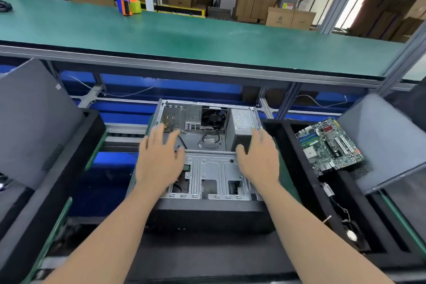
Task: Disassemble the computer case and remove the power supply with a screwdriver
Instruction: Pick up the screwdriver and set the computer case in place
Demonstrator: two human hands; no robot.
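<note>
Evidently the computer case [207, 145] lies on its side on the desk [207, 258] with its open face up, so that everything inside can be reached from above. Both hands are released, fingers spread and fairly straight, grasping nothing. The left hand [159, 159] is over the left wall and the near edge of the cavity. The right hand [259, 160] is over the right wall, its fingertips at the near end of the power supply [242, 127]. Whether the palms press on the metal I cannot tell. This even, two-sided placing reads to me as readying to steady or shift the whole chassis, not to turn a screw. Neither hand carries a screwdriver, and I see none for certain.

The power supply sits in the far right corner of the case. It is a plain grey sheet-metal box with a white printed label on top and a dark perforated near end. Seated as it is, I judge it not yet removed. To its left a round black fan [213, 116] stands against the rear wall. Across the near half runs a stamped bracket [212, 168] of bright steel, ribbed and pierced with cut-outs. A green motherboard [329, 143], dense with sockets and slots, lies tilted in the black tray [288, 159] to the right, probably set apart there once stripped out. A matte grey panel [34, 122] leans at the left.
</note>
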